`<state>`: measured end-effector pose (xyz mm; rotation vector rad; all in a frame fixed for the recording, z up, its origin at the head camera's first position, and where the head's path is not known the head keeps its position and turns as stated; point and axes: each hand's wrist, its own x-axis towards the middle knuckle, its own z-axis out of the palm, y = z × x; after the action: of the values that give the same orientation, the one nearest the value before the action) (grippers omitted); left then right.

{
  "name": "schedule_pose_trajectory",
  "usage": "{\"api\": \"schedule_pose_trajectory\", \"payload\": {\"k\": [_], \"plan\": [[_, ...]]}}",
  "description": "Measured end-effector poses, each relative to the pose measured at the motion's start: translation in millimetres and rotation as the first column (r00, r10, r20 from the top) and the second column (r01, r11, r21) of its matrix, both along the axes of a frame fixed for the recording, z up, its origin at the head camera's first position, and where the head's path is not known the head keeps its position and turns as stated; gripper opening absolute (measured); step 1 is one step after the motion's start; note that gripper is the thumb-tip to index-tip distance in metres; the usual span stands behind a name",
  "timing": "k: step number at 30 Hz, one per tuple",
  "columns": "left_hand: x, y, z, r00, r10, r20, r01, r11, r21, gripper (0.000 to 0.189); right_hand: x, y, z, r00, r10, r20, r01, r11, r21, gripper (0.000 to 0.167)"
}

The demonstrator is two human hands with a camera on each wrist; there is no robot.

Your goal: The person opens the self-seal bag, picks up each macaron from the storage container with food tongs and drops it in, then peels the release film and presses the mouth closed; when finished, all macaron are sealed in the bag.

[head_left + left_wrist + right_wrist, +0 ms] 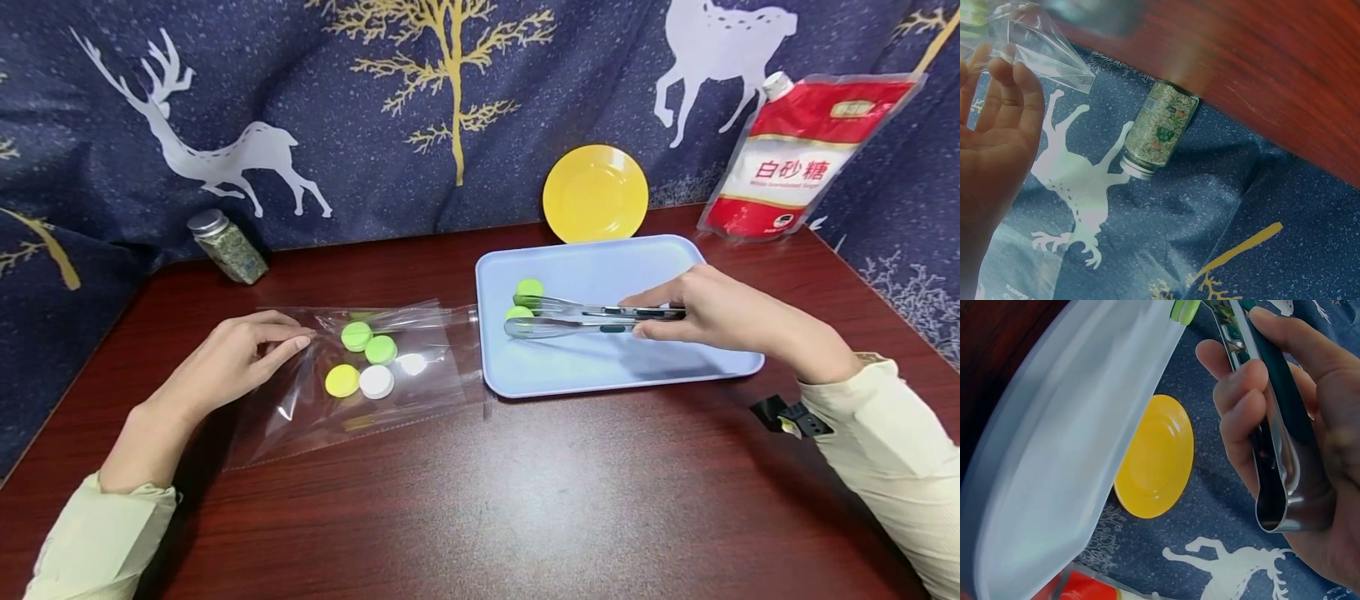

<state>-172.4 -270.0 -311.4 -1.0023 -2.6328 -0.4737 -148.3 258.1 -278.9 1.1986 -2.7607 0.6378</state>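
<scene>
My left hand [232, 358] pinches the closed end of a clear plastic bag [427, 400] lying flat on the table. Inside the bag are two green macarons [381, 350], a yellow macaron [342, 381] and a white macaron [377, 382]. Its other end meets the left rim of a light blue tray [622, 367]. Over this tray my right hand [697, 312] grips metal tongs [1279, 437], whose tips point left. Two more green macarons [530, 288] lie at the tray's left side by the tong tips; the nearer one is partly hidden. I cannot tell whether the tips touch them.
Behind the tray a yellow plate [596, 193] leans against the patterned cloth [390, 200]. A red and white sugar pouch [802, 158] stands at the back right. At the back left a spice jar [228, 247] leans on the cloth. Brown table [480, 500] surface lies in front.
</scene>
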Motion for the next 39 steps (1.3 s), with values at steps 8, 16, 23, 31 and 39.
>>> {"api": "schedule_pose_trajectory", "payload": {"k": [8,16,23,31,39], "plan": [[-0.2,-0.8,-0.7,1.000,0.010,0.004,-0.010,1.000,0.005,0.013,-0.2,0.3,-0.3,0.999,0.025,-0.030,-0.025,1.000,-0.007,0.033],[-1.5,0.4,-0.3,1.000,-0.009,-0.004,0.009,1.000,0.006,0.014,2.1,0.1,3.6,0.998,0.030,-0.056,-0.030,1.000,-0.004,0.032],[-0.6,-0.9,-0.2,1.000,-0.006,-0.001,0.006,1.000,0.010,0.013,4.3,-0.5,6.8,0.998,0.028,-0.057,-0.028,1.000,-0.002,0.030],[0.6,-1.0,0.2,1.000,0.002,0.003,-0.002,1.000,0.013,0.014,7.7,-8.2,12.0,0.996,0.040,-0.082,-0.040,0.999,-0.001,0.031],[0.5,-1.1,0.5,1.000,0.018,0.005,-0.018,1.000,0.014,0.014,13.1,-22.6,17.2,0.997,0.050,-0.059,-0.051,0.999,-0.012,0.027]]}}
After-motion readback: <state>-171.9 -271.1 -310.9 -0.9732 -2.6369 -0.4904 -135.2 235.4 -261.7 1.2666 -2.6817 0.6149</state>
